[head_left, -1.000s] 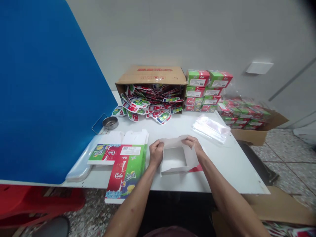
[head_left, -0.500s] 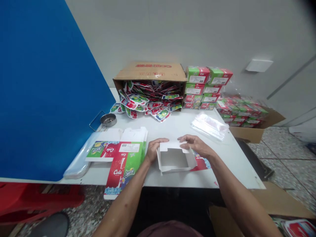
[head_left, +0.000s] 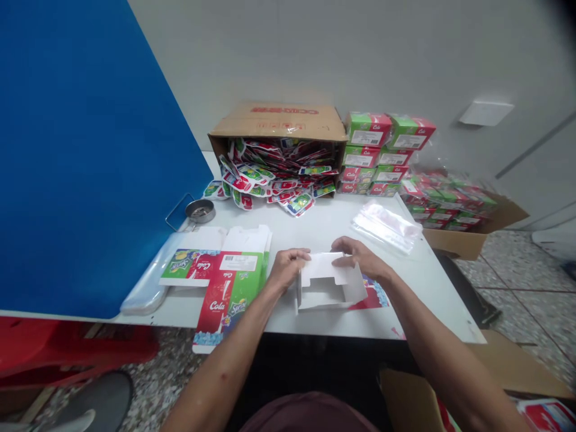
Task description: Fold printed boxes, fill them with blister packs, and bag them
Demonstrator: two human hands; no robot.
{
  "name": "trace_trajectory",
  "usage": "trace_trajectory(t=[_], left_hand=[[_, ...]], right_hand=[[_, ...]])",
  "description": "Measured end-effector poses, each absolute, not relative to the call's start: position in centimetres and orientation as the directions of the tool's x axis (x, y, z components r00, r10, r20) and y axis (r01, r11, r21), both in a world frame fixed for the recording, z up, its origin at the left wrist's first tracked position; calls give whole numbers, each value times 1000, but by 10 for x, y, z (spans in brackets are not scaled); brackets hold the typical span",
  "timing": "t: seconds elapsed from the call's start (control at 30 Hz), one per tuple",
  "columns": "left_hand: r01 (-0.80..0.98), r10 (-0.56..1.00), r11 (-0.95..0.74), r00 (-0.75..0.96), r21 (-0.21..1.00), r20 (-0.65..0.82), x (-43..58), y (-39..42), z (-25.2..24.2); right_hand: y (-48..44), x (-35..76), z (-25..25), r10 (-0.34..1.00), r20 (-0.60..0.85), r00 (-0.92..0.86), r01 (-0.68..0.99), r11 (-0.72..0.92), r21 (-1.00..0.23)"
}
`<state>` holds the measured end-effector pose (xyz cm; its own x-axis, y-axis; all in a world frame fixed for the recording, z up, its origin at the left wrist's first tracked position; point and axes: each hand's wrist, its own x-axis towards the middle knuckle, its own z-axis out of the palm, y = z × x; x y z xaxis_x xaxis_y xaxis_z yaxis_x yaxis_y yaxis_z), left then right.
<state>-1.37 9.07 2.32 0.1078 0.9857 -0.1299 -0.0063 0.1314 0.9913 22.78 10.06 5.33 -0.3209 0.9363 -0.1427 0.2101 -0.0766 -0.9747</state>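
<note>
A small paper carton [head_left: 330, 288], white inside and printed red outside, stands half folded near the front edge of the white table [head_left: 418, 300]. My left hand [head_left: 288, 267] grips its left wall, fingers curled over the top flap. On the carton's far right corner rests my right hand [head_left: 362, 258], fingers closed on the flap and pressing it down over the opening. A stack of flat Cola and Sprite carton blanks [head_left: 225, 282] lies just left of my left hand.
A brown cardboard box [head_left: 279, 123] on its side spills printed packets at the back. Finished green and red boxes [head_left: 387, 153] are stacked beside it. Clear plastic bags [head_left: 384, 225] lie right. A blue panel [head_left: 81, 156] stands left, a metal dish [head_left: 200, 210] beside it.
The carton's top flap has been folded down over the opening. Both hands shifted slightly along the carton's far edge, keeping hold of it.
</note>
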Motion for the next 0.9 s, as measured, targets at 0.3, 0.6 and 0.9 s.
trace_trajectory(t=[0.3,0.6,0.9], left_hand=[[-53,999,37,1,998,-37,0,80,-6],[231,999,-43,-13,972,47,0,73,13],[466,902,-432,211,772,377,-3,72,21]], right_hand=[[62,210,9,999,36,34,-24,37,-999],[51,239,24,933,-82,-352,-115,-130,-985],[46,215,39,958,-181,-223,175,-143,-974]])
